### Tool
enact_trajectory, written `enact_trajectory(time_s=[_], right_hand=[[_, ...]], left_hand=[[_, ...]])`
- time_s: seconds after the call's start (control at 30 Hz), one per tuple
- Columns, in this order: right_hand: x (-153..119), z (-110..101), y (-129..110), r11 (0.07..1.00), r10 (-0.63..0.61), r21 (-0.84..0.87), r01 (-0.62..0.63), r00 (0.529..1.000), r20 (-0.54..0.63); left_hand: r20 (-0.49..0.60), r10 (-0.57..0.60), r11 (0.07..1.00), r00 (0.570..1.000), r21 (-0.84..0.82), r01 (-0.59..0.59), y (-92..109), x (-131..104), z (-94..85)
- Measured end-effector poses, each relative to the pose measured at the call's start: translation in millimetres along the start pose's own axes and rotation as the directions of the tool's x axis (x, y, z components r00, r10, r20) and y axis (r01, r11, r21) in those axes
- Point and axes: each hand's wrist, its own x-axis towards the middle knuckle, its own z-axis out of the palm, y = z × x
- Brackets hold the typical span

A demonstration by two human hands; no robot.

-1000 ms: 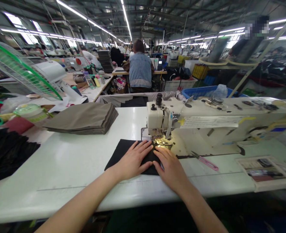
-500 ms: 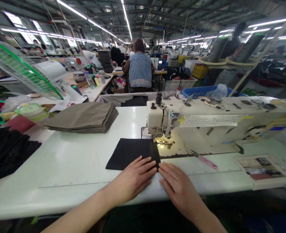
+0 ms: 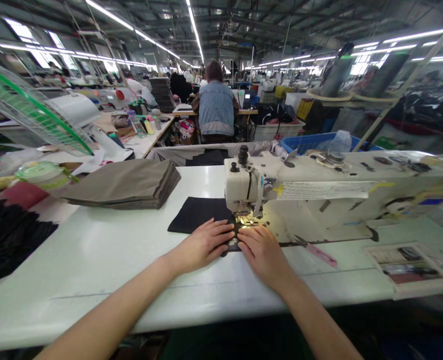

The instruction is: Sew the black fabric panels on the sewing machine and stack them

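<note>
A folded black cloth piece [image 3: 194,214] lies flat on the pale table, its right part beneath the head of the white sewing machine [image 3: 240,185]. My left hand [image 3: 205,243] rests flat on the cloth's near right part, fingers extended and pointing right. Just right of it, my right hand [image 3: 262,251] lies flat by the cloth's right edge, fingertips close to the left hand's and near the lit needle plate [image 3: 249,221]. Neither hand grips anything. The cloth's right edge is partly hidden by the fingers and machine head.
A stack of grey-brown cloth [image 3: 123,182] sits at the left, with black fabric [image 3: 13,237] beyond it. Pink-handled snips [image 3: 321,254] and a tray of small tools [image 3: 412,267] lie at the right. Ahead, a person in a denim vest [image 3: 216,110] sits facing away.
Both hands have moved forward, away from the body. The black cloth has slid forward with them, further under the machine head.
</note>
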Motion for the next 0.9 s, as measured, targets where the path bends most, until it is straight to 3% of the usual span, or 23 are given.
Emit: enact_trajectory(time_s=[0.2,0.37,0.6,0.8,0.9], right_hand=[[13,4,2,0.995,0.071,-0.069,-0.071,0.997,0.007],[2,2,-3,0.996,0.076,-0.037,-0.076,0.997,-0.018],[-22,7,-9,0.998,0.064,0.005,-0.064,0.996,-0.065],[-24,10,-9,0.998,0.059,0.013,-0.058,0.994,-0.091],[-24,9,-8,0.999,0.053,0.003,-0.053,0.995,-0.087]], left_hand=[[-0.012,-0.01,1.0,1.0,0.012,0.01,-19,17,-4.9],[-0.029,-0.031,0.999,0.999,0.033,0.032,-28,21,-3.1],[-0.061,-0.037,0.999,0.997,0.018,0.039,-26,18,-1.8],[-0.03,-0.045,0.999,0.999,0.026,0.046,-26,18,-3.3],[-0.036,-0.136,0.988,0.99,0.072,0.138,-25,19,-0.2]])
